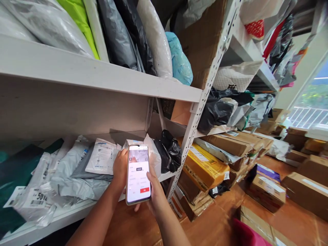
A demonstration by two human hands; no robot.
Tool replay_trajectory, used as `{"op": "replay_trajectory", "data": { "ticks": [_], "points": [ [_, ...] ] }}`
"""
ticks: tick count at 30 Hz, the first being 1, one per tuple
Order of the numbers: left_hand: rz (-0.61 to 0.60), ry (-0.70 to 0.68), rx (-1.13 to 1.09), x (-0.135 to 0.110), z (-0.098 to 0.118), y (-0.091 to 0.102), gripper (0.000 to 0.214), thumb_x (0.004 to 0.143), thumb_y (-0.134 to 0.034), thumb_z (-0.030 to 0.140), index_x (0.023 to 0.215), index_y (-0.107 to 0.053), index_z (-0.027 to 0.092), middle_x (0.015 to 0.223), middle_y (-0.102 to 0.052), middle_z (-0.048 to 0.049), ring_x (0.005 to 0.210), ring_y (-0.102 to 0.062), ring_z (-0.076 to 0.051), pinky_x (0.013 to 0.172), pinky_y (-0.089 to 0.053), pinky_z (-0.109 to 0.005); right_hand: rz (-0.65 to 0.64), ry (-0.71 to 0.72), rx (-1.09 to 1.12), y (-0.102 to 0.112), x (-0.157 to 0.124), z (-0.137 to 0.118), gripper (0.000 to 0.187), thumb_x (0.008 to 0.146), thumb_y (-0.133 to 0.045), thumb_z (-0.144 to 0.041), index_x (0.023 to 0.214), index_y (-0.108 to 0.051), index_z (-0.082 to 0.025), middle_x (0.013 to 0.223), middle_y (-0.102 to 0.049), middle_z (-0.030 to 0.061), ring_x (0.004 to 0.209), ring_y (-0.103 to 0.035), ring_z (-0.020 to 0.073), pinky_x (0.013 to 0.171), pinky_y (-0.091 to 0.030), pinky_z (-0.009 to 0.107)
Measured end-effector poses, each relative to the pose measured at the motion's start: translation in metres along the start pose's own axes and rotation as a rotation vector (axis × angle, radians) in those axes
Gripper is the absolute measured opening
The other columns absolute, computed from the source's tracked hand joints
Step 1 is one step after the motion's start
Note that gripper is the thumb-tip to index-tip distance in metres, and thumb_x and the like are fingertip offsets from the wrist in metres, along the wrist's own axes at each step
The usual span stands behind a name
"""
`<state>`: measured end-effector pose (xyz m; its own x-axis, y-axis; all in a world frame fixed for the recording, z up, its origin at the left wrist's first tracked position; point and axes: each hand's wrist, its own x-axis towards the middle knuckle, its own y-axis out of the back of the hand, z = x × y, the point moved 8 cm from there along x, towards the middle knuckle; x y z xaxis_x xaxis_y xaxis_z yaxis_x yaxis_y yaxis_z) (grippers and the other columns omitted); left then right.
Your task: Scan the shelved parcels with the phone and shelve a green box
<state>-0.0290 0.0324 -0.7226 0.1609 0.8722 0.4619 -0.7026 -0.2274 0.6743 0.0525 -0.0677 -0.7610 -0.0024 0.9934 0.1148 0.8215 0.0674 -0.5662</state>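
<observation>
A smartphone [137, 177] with a lit screen is tilted up in front of the lower shelf. Its screen has a picture strip at the top, pale text fields and a red button. My right hand [155, 191] grips the phone from the right, its thumb on the edge. At the phone's upper left is my left hand [120, 169], curled, with its fingertips hidden behind the phone; what it holds cannot be made out. Just behind both hands lies a whitish plastic parcel [153, 153]. Beside my left hand is a white labelled parcel [100, 157] on a grey bag.
The white lower shelf [66, 213] carries several plastic mailers and black bags [170, 150]. Above it runs an upper shelf edge [102, 71], loaded with bags. A perforated post [202, 102] stands to the right. Stacked cartons [202, 167] and floor boxes [269, 191] lie beyond it.
</observation>
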Motion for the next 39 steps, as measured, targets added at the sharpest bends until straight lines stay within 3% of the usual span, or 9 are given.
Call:
{"op": "replay_trajectory", "data": {
  "ticks": [3,6,9,12,18,22,30,34,39],
  "points": [
    [0.024,-0.028,-0.073,-0.001,0.001,0.001,0.019,0.084,-0.043,0.023,0.071,-0.058,0.020,0.084,-0.062,-0.0095,0.083,-0.059,-0.026,0.073,-0.045,-0.035,0.002,0.021,-0.017,-0.005,0.008,-0.010,0.088,0.080,-0.062,-0.058,0.150,-0.016,-0.033,0.104,-0.070,0.0071,0.064,-0.070,0.0220,0.027,-0.043,0.018],
    [0.047,-0.049,-0.082,-0.002,0.002,0.003,0.017,0.081,-0.046,0.024,0.067,-0.054,0.020,0.080,-0.061,-0.0097,0.082,-0.058,-0.026,0.073,-0.045,-0.037,-0.004,0.020,-0.027,-0.008,0.009,-0.014,0.095,0.079,-0.062,-0.061,0.152,-0.009,-0.033,0.104,-0.071,0.0061,0.066,-0.070,0.0234,0.035,-0.055,0.030],
    [0.042,-0.060,-0.082,-0.003,0.002,0.002,0.015,0.080,-0.047,0.023,0.067,-0.052,0.020,0.080,-0.060,-0.0097,0.080,-0.057,-0.026,0.072,-0.044,-0.037,-0.004,0.041,-0.051,-0.010,0.006,-0.016,0.084,0.080,-0.062,-0.060,0.148,-0.025,-0.029,0.104,-0.071,0.0066,0.070,-0.070,0.0246,0.044,-0.060,0.036],
    [0.037,-0.066,-0.091,-0.002,0.002,0.001,0.013,0.079,-0.047,0.023,0.068,-0.053,0.020,0.080,-0.060,-0.0099,0.080,-0.057,-0.026,0.072,-0.044,-0.037,0.013,0.077,-0.064,-0.010,0.005,-0.018,0.072,0.082,-0.061,-0.060,0.141,-0.039,-0.025,0.106,-0.071,0.0074,0.078,-0.071,0.0249,0.050,-0.061,0.035],
    [0.050,-0.054,-0.088,-0.002,0.000,0.001,0.015,0.082,-0.046,0.023,0.068,-0.052,0.020,0.080,-0.058,-0.0082,0.080,-0.055,-0.025,0.072,-0.043,-0.037,-0.005,0.029,-0.035,-0.007,0.009,-0.014,0.087,0.081,-0.060,-0.063,0.149,-0.018,-0.030,0.098,-0.071,0.0037,0.072,-0.070,0.0246,0.045,-0.059,0.035],
    [0.025,-0.058,-0.040,-0.003,0.001,0.000,0.014,0.084,-0.045,0.020,0.071,-0.050,0.019,0.080,-0.056,-0.0063,0.080,-0.055,-0.024,0.072,-0.042,-0.035,-0.032,0.031,-0.053,-0.008,0.007,-0.015,0.086,0.085,-0.057,-0.060,0.151,-0.012,-0.029,0.100,-0.071,0.0042,0.071,-0.070,0.0242,0.045,-0.059,0.034],
    [0.039,-0.032,-0.054,-0.002,0.001,0.002,0.013,0.082,-0.047,0.017,0.070,-0.051,0.019,0.080,-0.059,-0.0086,0.079,-0.057,-0.023,0.070,-0.043,-0.034,-0.020,0.015,-0.045,-0.005,0.008,-0.012,0.085,0.080,-0.060,-0.062,0.148,-0.020,-0.029,0.106,-0.069,0.0081,0.073,-0.070,0.0246,0.036,-0.054,0.026],
    [0.058,-0.025,-0.045,-0.002,-0.004,-0.001,0.016,0.084,-0.046,0.021,0.069,-0.051,0.020,0.080,-0.061,-0.0075,0.077,-0.058,-0.023,0.067,-0.043,-0.032,-0.048,0.000,-0.021,-0.007,-0.006,-0.014,0.086,0.074,-0.068,-0.044,0.146,-0.024,-0.032,0.112,-0.068,0.0088,0.071,-0.071,0.0247,0.029,-0.046,0.019],
    [0.031,-0.081,0.185,0.000,-0.001,-0.006,0.018,0.085,-0.044,0.017,0.069,-0.053,0.019,0.085,-0.063,-0.0091,0.084,-0.059,-0.023,0.074,-0.043,-0.033,-0.037,0.014,0.006,-0.004,-0.041,-0.017,0.103,0.059,-0.065,-0.014,0.149,-0.017,-0.032,0.124,-0.065,0.0088,0.092,-0.071,0.0287,0.038,-0.051,0.020]
  ]
}}
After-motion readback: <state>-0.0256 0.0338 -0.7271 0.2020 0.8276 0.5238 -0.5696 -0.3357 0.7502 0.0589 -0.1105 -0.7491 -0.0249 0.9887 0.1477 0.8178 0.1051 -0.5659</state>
